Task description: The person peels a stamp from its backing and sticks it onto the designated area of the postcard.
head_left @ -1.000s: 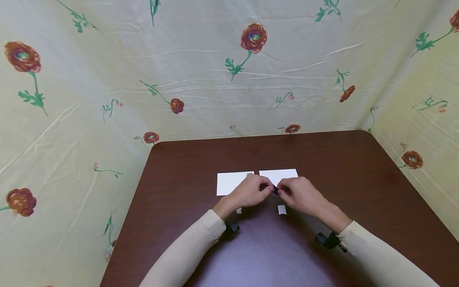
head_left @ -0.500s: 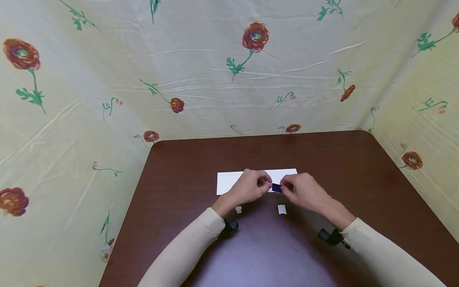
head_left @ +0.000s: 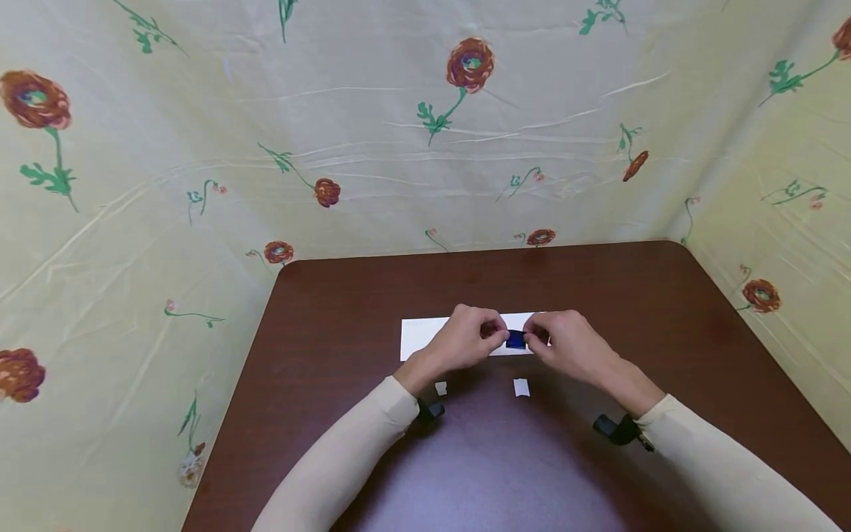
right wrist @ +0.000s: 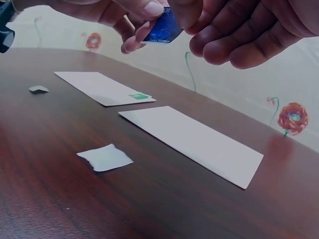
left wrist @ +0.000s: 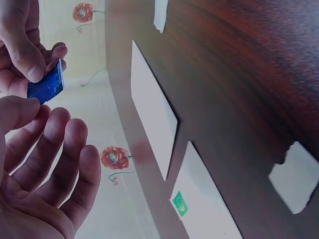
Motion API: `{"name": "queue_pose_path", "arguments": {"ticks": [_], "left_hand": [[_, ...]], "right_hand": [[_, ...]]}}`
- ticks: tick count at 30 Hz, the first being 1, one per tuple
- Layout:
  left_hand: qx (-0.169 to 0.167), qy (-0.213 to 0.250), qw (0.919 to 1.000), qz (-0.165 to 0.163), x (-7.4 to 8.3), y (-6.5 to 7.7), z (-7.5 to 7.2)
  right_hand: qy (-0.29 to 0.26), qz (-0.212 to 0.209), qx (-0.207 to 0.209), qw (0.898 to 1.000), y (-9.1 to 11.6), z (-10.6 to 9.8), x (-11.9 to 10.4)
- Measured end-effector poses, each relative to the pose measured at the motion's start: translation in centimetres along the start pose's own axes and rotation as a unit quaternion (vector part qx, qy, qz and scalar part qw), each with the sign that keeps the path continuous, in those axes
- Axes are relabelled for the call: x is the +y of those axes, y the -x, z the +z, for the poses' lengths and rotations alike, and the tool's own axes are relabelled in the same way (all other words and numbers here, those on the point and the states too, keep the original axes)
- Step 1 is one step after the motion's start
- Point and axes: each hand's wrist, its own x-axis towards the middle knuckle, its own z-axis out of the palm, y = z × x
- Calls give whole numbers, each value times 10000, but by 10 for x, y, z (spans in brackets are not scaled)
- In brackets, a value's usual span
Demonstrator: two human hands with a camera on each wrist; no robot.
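Note:
A small blue stamp [head_left: 515,340] is stretched between the two hands, above the right-hand white envelope [head_left: 515,319]. My left hand [head_left: 467,336] pinches its left edge between thumb and forefinger, the other fingers loosely bent in the left wrist view. From the opposite side my right hand [head_left: 566,341] pinches the stamp's right edge. On the left-hand white envelope [head_left: 417,341], partly covered by my left arm in the head view, a green stamp [left wrist: 180,204] sits at one corner. No stamp shows on the visible part of the right-hand envelope [right wrist: 194,144].
Two torn bits of white paper lie nearer me: one scrap [head_left: 521,387] before the right-hand envelope, a smaller scrap [head_left: 441,388] before the left-hand one. The brown table [head_left: 372,288] meets a flower-patterned sheet [head_left: 372,111] at its back and sides.
Both hands have shifted slightly up and away from me with the blue stamp. The stamp has turned from a dark edge-on sliver to show its blue face. Envelopes and scraps stay put.

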Motion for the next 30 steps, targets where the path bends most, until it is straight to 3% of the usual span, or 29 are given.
{"name": "queue_pose_path", "arguments": {"ticks": [16, 30], "left_hand": [[48, -103, 9994, 323, 12, -24, -12], [216, -240, 9989, 345, 21, -45, -17]], "right_hand": [[113, 78, 258, 9996, -13, -23, 10], [212, 281, 420, 9985, -21, -39, 16]]}}
